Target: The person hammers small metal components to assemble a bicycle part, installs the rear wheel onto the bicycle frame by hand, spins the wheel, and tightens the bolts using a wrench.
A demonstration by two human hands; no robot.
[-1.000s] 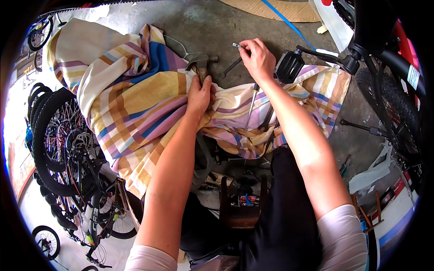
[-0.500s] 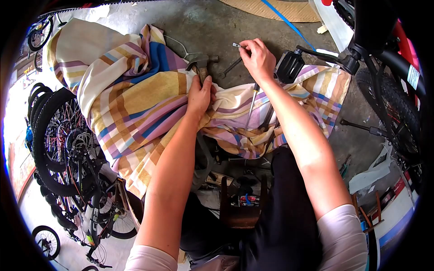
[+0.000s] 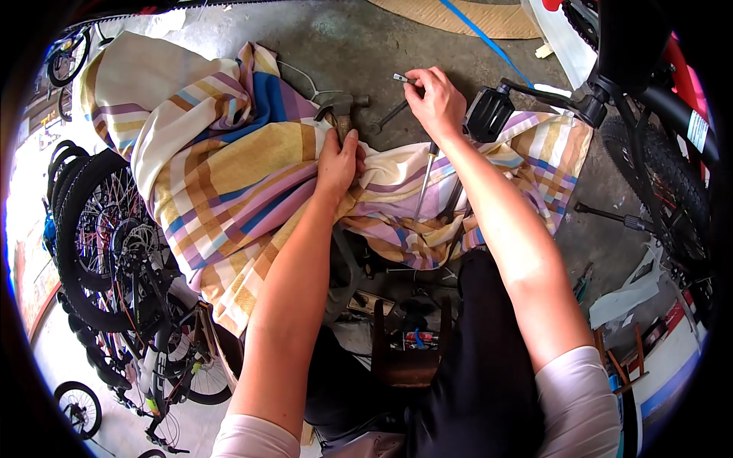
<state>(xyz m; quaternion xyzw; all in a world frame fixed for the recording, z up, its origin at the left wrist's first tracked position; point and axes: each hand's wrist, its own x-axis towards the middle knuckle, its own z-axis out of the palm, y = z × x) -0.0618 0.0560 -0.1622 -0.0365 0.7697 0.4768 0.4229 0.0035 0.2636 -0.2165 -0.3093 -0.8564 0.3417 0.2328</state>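
The left hand [image 3: 338,162] has its grip wrapped around the handle of a hammer [image 3: 343,119], just below the head, which points to the far side over the edge of a checked cloth [image 3: 229,187]. The right hand [image 3: 437,101], farther off and to the right, pinches a small metal piece [image 3: 399,77] between thumb and fingers, its tip jutting left above the floor [image 3: 321,46]; what it belongs to is too small to tell. The two tools are apart, so the step in hand looks like holding and sorting them rather than striking; a next move would seem to call for a firm pinch on the small piece and a steady hammer. Between the hands a wrench [image 3: 391,114] lies slantwise, its right end reaching the right hand, though contact cannot be made out. Nearer, a screwdriver [image 3: 424,182] rests on the cloth, partly behind the right forearm. Just right of that wrist stands a black bicycle pedal [image 3: 489,114].
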